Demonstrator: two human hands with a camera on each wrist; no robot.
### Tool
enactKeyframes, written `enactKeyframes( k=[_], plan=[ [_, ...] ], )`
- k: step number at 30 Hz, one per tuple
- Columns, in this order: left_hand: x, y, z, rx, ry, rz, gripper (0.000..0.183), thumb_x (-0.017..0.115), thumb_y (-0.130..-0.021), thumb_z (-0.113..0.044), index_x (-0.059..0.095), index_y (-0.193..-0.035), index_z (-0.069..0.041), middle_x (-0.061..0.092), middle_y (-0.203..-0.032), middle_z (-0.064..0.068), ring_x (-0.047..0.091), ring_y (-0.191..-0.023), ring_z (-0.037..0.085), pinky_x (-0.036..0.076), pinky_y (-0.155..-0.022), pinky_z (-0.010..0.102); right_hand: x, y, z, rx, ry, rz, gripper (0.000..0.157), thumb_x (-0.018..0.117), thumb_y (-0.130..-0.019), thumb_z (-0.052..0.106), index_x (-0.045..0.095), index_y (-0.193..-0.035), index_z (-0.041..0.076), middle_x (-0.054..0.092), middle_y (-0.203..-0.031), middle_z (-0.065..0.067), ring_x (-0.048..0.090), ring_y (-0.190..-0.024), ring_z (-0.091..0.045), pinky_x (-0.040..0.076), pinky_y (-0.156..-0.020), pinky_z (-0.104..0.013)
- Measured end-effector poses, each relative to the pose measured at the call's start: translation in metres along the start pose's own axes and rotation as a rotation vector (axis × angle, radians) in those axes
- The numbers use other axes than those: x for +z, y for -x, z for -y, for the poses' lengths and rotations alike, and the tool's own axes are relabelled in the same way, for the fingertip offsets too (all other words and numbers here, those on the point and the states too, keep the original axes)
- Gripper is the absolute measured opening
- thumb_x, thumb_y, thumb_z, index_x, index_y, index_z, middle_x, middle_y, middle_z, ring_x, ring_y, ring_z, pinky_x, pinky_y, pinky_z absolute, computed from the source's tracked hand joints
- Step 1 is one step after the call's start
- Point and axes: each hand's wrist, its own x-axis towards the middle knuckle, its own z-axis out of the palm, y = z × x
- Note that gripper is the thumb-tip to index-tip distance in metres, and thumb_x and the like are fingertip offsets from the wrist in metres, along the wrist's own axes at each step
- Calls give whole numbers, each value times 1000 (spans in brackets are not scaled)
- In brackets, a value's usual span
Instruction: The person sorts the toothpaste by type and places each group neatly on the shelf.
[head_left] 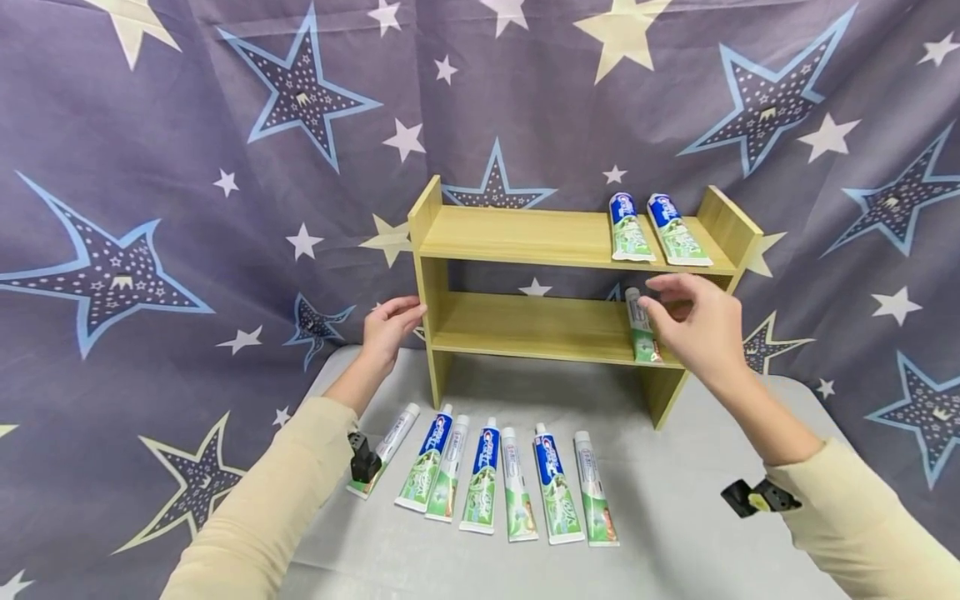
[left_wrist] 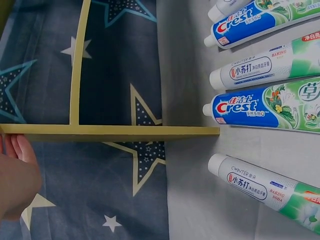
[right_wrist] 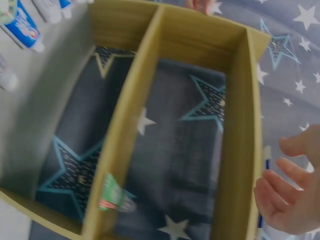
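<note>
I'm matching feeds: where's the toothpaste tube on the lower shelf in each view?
Head: the tube is right of centre, left of the right hand.
Left wrist: not in it.
Right wrist: low, left of centre, mainly its green end showing.
Landmark in all three: the left hand beside the wooden rack.

The head camera looks forward and down from in front of and above the two-tier wooden shelf (head_left: 525, 321), far enough back to frame it whole; the left-wrist camera (head_left: 364, 458), nearer and rolled sideways, faces the shelf's left side panel (left_wrist: 150, 130) almost edge-on; the right-wrist camera (head_left: 782, 495), rolled the opposite way, looks closely into the shelf from its front right; both wrist views share that panel and the shelf's lower board (left_wrist: 76, 75).
</note>
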Motion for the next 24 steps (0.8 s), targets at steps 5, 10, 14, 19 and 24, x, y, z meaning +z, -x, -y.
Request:
enactKeyframes(
  k=[5, 10, 14, 19, 24],
  plan=[
    [1, 0, -1, 3, 0, 0, 36, 67, -86, 1, 57, -121, 8, 68, -73, -14, 68, -74, 1, 56, -91, 23, 15, 25, -6, -28, -27, 13, 18, 74, -82, 8, 71, -97, 1, 73, -90, -18, 69, -72, -18, 40, -62, 5],
    [1, -1, -2, 1, 1, -8, 34, 67, -86, 1, 59, -118, 6, 68, -74, -13, 68, -74, 1, 50, -102, 33, 37, 53, -20, -20, -8, 91, 18, 75, -80, 6, 70, -96, 1, 73, -92, -17, 70, -74, -31, 59, -60, -26],
    [1, -1, -1, -5, -2, -11, 26, 68, -86, 0, 63, -111, 1, 69, -75, -12, 68, -74, 1, 49, -105, 36, 55, 79, -30, 14, 12, 201, 19, 76, -79, 7, 70, -97, 2, 73, -92, -16, 70, -78, -29, 60, -67, -42],
    [2, 0, 0, -12, -2, -16, 26, 67, -86, 1, 62, -111, 1, 69, -74, -13, 67, -74, 0, 46, -108, 39, 71, 105, -38, 49, 48, 305, 19, 77, -78, 8, 70, -95, 3, 73, -91, -13, 68, -79, -26, 58, -69, -41],
    [2, -1, 0, -6, -13, -10, 36, 67, -86, 0, 58, -120, 7, 68, -73, -14, 67, -73, 0, 55, -95, 25, 82, 120, -46, 105, 54, 372, 18, 77, -79, 10, 70, -94, 3, 72, -90, -13, 68, -82, -28, 59, -70, -42]
  ],
)
